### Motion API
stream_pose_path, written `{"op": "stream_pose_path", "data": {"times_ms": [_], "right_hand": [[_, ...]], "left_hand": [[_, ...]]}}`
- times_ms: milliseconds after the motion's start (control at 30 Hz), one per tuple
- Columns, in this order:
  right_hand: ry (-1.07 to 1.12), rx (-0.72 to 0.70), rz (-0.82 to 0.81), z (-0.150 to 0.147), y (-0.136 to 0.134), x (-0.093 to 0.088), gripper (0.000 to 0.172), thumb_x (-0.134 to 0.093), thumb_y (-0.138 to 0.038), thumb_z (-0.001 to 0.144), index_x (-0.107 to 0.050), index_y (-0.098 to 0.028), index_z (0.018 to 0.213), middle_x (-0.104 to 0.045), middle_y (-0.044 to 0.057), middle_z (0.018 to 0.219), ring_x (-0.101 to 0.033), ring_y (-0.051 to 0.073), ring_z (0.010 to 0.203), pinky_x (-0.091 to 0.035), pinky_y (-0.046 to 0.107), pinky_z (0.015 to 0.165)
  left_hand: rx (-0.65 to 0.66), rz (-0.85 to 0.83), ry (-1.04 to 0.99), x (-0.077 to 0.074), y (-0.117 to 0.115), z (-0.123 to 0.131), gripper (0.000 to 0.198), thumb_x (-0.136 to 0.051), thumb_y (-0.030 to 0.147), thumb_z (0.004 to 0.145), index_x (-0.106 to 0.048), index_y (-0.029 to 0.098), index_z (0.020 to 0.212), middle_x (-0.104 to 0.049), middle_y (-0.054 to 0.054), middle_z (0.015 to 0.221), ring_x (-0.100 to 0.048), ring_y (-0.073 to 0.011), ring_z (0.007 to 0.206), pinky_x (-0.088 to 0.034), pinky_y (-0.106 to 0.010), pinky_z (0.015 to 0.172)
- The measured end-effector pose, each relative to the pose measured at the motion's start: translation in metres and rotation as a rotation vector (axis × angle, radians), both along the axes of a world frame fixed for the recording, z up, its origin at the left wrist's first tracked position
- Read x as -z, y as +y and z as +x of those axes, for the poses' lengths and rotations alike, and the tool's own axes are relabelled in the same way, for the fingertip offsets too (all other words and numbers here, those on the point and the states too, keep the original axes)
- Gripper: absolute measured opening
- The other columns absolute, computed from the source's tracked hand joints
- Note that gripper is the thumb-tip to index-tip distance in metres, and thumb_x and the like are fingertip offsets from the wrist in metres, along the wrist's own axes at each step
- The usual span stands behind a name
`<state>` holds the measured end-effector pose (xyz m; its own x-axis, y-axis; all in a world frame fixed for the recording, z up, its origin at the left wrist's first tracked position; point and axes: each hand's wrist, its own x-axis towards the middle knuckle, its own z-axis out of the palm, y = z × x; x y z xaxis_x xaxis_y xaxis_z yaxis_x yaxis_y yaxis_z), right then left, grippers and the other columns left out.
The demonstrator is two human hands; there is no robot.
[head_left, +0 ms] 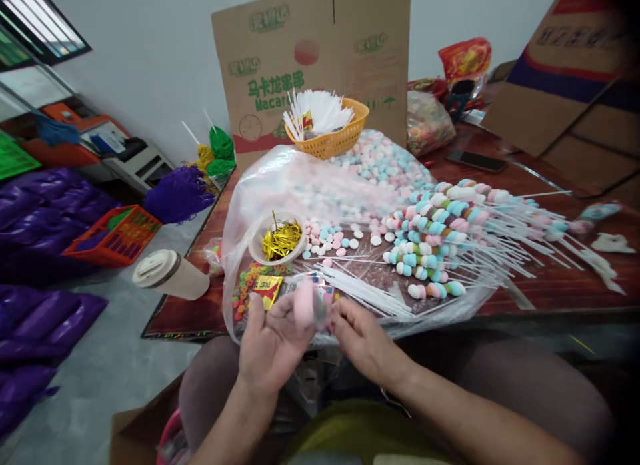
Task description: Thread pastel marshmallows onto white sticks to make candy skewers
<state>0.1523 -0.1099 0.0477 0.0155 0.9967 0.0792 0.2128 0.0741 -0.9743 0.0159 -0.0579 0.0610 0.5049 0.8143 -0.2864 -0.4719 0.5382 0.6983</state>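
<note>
My left hand (275, 342) is palm up at the table's front edge, its fingers curled around a pink marshmallow piece (303, 305). Just right of it, my right hand (363, 335) has its fingertips pinched beside a blurred, clear-looking item, too smeared to make out. White sticks (365, 292) lie behind my hands. Finished-looking marshmallow skewers (440, 232) are piled to the right. A round tub (278, 238) of gold twist ties stands to the left, with a yellow packet (267, 290) and small coloured rings (243, 293) in front of it.
Loose pink, blue and white marshmallows (385, 162) lie on a plastic sheet. Behind them are a yellow basket (333, 144) of white sticks and a cardboard box (320, 52). A lidded cup (173, 275) is at the left edge; a phone (477, 160) lies at the back right.
</note>
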Motion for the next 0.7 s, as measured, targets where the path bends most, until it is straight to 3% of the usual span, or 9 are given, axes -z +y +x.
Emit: {"op": "stream_pose_path", "data": {"times_ms": [100, 200, 267, 400, 500, 600, 667, 700], "right_hand": [[-0.004, 0.007, -0.046, -0.002, 0.004, 0.002, 0.025, -0.030, -0.029, 0.089, -0.033, -0.021, 0.066, -0.038, -0.005, 0.053, -0.040, 0.009, 0.053, -0.034, 0.020, 0.049], [-0.280, 0.033, 0.019, 0.000, 0.006, 0.003, 0.025, -0.022, -0.023, 0.091, -0.036, -0.020, 0.070, -0.045, -0.003, 0.056, -0.044, 0.009, 0.053, -0.034, 0.019, 0.048], [-0.429, 0.018, 0.055, 0.004, 0.005, 0.004, 0.024, -0.024, -0.019, 0.089, -0.038, -0.019, 0.071, -0.051, -0.001, 0.061, -0.047, 0.010, 0.056, -0.035, 0.020, 0.050], [-0.628, -0.095, 0.125, 0.021, -0.001, 0.004, 0.003, -0.048, -0.015, 0.074, -0.048, -0.017, 0.072, -0.058, 0.005, 0.071, -0.049, 0.015, 0.060, -0.032, 0.026, 0.052], [-0.752, -0.180, 0.173, 0.042, -0.013, -0.003, 0.007, -0.050, -0.018, 0.076, -0.053, -0.016, 0.071, -0.058, 0.006, 0.067, -0.046, 0.015, 0.055, -0.028, 0.028, 0.051], [-0.962, 0.019, 0.290, 0.060, -0.030, -0.014, 0.022, -0.045, -0.024, 0.083, -0.054, -0.017, 0.064, -0.057, 0.007, 0.064, -0.048, 0.017, 0.059, -0.030, 0.031, 0.057], [-1.085, 0.196, 0.380, 0.065, -0.040, -0.016, 0.019, -0.043, -0.022, 0.084, -0.058, -0.017, 0.074, -0.062, 0.011, 0.080, -0.052, 0.022, 0.078, -0.033, 0.037, 0.070], [-1.108, 0.219, 0.404, 0.066, -0.044, -0.014, 0.017, -0.043, -0.020, 0.084, -0.060, -0.017, 0.084, -0.062, 0.013, 0.088, -0.051, 0.024, 0.085, -0.032, 0.040, 0.076]], "left_hand": [[-0.072, 0.083, 0.278, 0.004, 0.000, -0.001, 0.038, -0.059, 0.050, 0.071, -0.066, 0.018, 0.091, -0.067, -0.007, 0.095, -0.056, -0.0212, 0.098, -0.040, -0.032, 0.089], [0.083, 0.254, 0.532, 0.009, -0.007, 0.001, 0.028, -0.065, 0.035, 0.071, -0.066, 0.015, 0.091, -0.066, -0.006, 0.093, -0.056, -0.0192, 0.093, -0.041, -0.025, 0.082], [0.191, 0.215, 0.512, 0.010, -0.013, 0.004, 0.025, -0.061, 0.035, 0.074, -0.065, 0.015, 0.089, -0.066, -0.003, 0.082, -0.057, -0.0166, 0.079, -0.041, -0.023, 0.072], [0.401, 0.000, 0.420, 0.010, -0.016, 0.008, 0.030, -0.057, 0.042, 0.076, -0.061, 0.013, 0.069, -0.058, -0.001, 0.060, -0.046, -0.0088, 0.052, -0.034, -0.019, 0.052], [0.597, 0.027, 0.519, 0.009, -0.010, 0.013, 0.035, -0.057, 0.042, 0.075, -0.057, 0.012, 0.057, -0.049, 0.001, 0.048, -0.034, -0.0061, 0.041, -0.023, -0.019, 0.044], [0.642, 0.243, 0.660, 0.010, -0.007, 0.026, 0.029, -0.060, 0.037, 0.072, -0.058, 0.015, 0.053, -0.047, 0.001, 0.045, -0.034, -0.0084, 0.040, -0.026, -0.021, 0.046], [0.541, 0.574, 0.740, 0.012, -0.010, 0.041, 0.018, -0.064, 0.030, 0.067, -0.062, 0.018, 0.054, -0.053, -0.002, 0.051, -0.042, -0.0139, 0.051, -0.035, -0.027, 0.059], [0.476, 0.755, 0.763, 0.013, -0.014, 0.049, 0.012, -0.065, 0.025, 0.066, -0.064, 0.019, 0.056, -0.056, -0.003, 0.055, -0.045, -0.0170, 0.059, -0.036, -0.031, 0.069]]}}
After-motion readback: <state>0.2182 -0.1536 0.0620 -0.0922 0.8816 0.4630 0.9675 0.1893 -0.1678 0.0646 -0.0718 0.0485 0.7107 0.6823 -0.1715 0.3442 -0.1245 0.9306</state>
